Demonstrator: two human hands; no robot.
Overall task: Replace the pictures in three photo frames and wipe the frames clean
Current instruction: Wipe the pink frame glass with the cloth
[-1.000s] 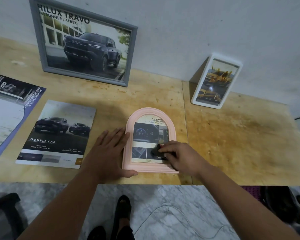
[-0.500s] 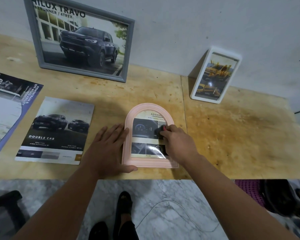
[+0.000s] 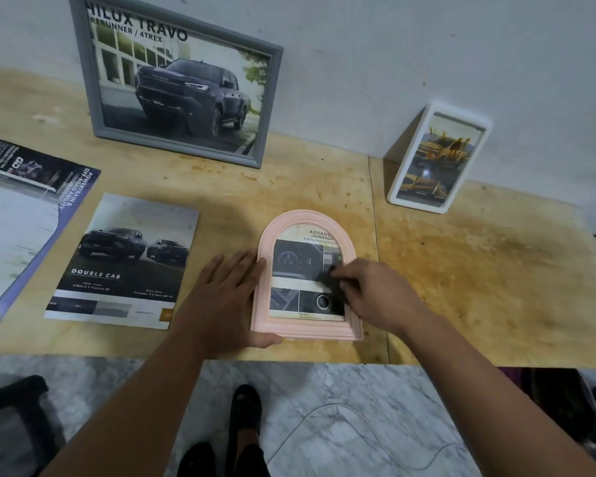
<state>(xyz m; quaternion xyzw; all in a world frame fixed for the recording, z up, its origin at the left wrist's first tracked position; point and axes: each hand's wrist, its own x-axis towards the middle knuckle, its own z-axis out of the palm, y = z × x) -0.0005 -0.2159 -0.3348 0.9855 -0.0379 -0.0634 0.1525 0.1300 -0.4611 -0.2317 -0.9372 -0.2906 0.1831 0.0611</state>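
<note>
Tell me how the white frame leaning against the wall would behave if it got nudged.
The white frame stands tall and narrow, tilted back against the wall, so a sideways nudge would likely tip it. Its lower edge rests on smooth plywood, so it may slide out. Its glossy front suggests glazing, probably fragile.

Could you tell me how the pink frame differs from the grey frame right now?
The pink frame is arched and lies flat on the table; the grey frame is rectangular and leans upright against the wall. The pink frame is smaller and is being handled: the left hand steadies it while the right hand rubs a dark cloth on its glass. The grey frame is untouched. Both hold vehicle-brochure prints.
</note>
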